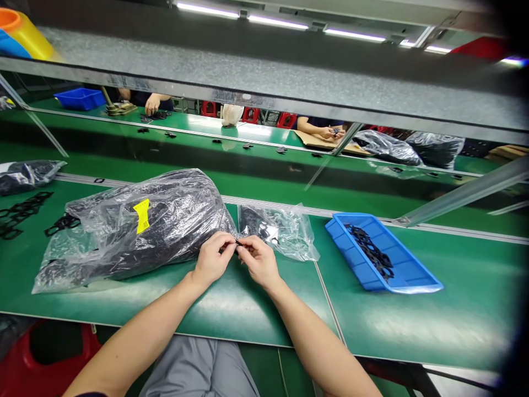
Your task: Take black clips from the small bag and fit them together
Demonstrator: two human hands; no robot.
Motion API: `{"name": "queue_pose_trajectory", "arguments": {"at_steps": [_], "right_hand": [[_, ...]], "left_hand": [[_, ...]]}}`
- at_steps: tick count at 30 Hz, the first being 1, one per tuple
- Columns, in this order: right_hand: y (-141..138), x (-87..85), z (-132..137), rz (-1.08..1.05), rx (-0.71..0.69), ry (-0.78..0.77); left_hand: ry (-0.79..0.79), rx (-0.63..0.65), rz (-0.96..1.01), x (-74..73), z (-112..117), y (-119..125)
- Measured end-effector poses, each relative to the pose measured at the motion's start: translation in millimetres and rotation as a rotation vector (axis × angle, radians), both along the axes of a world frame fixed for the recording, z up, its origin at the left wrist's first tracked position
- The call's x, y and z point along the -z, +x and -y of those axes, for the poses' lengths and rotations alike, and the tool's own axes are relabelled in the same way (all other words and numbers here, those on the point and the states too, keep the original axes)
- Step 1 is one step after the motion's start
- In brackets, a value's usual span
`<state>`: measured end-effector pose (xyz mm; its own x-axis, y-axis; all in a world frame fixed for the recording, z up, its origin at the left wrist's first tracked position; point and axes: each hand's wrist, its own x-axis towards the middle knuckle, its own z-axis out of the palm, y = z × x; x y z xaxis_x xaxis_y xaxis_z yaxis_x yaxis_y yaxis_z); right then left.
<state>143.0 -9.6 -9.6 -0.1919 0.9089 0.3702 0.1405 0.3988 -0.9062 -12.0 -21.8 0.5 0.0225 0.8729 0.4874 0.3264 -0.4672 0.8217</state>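
My left hand (214,257) and my right hand (259,260) meet over the green table (231,303), fingertips pinched together on a small black part (238,243) between them. Just behind my left hand lies a large clear plastic bag (136,226) full of black parts, with a yellow label (142,215). A smaller clear bag (279,230) of black parts lies right behind my right hand.
A blue tray (407,273) with several black parts sits to the right. Loose black rings (22,212) and another bag (25,175) lie at the far left. Other people's hands (333,132) work across the conveyor. A red stool (53,353) stands below left.
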Motion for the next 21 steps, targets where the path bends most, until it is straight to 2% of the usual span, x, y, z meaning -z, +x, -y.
{"name": "queue_pose_trajectory", "arguments": {"at_steps": [4,8,13,21], "right_hand": [[1.0,-0.6,0.0,0.025,-0.002,0.022],[2.0,-0.8,0.1,0.026,-0.007,0.047],[1.0,-0.7,0.5,0.033,-0.019,0.043],[-2.8,-7.7,0.5,-0.161,-0.032,-0.221]], "left_hand": [[-0.083,0.006,0.079,3.3,-0.2,2.1],[-0.231,0.012,0.271,8.0,-3.0,3.8],[-0.384,0.073,0.389,5.7,-6.6,1.9],[-0.425,0.064,0.411,1.0,-6.3,3.2]]}}
